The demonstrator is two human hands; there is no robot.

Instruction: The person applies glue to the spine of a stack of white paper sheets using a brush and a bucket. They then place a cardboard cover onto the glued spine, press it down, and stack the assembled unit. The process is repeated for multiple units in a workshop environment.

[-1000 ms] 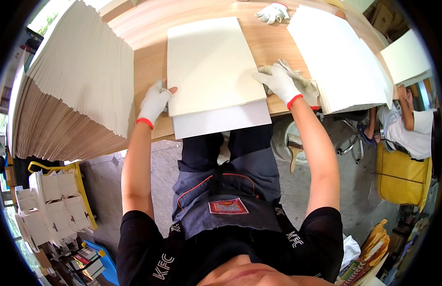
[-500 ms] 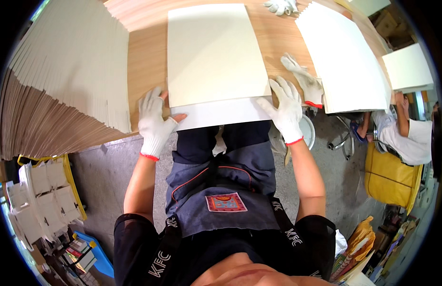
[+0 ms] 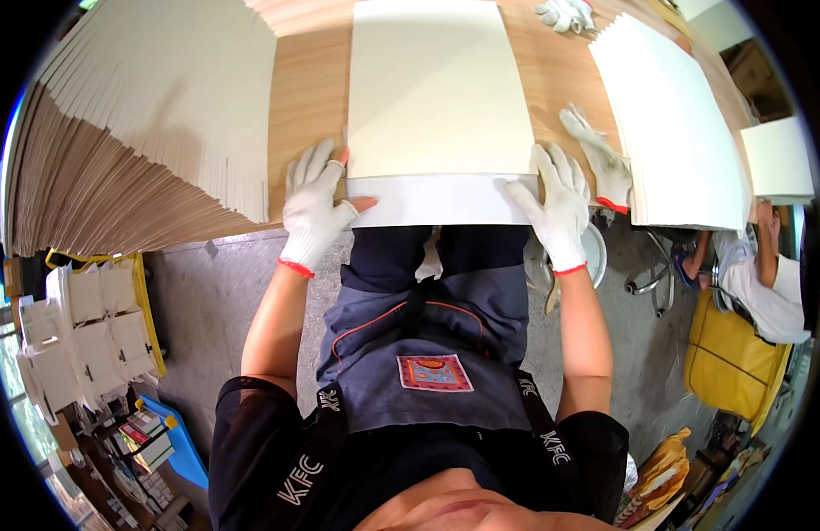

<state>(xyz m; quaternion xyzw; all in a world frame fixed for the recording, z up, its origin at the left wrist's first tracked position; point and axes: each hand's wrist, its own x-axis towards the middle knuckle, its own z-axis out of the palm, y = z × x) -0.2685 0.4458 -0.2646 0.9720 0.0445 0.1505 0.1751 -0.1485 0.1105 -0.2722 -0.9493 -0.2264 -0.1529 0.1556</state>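
Note:
On the wooden table in front of me lies a large cream sheet (image 3: 441,88), possibly the top of a pile. From under its near edge a white sheet (image 3: 438,202) shows as a strip along the table's front. My left hand (image 3: 312,199), in a white knit glove with bare thumb and index tips, rests at the near left corner, thumb on the white strip. At the near right corner my right hand (image 3: 558,208), gloved too, lies with fingers stretched along the side edge and thumb on the strip. Both hands are open.
A tall fanned stack of sheets (image 3: 153,115) stands at left, another white stack (image 3: 675,133) at right. Loose gloves (image 3: 596,159) lie beside the right stack, more gloves (image 3: 565,13) farther back. A seated person (image 3: 755,274) is at far right. A white bucket (image 3: 594,257) stands below.
The whole view has shifted and turned slightly, so the sheets sit farther right and straighter in it. Both hands stay at the near corners with little visible change.

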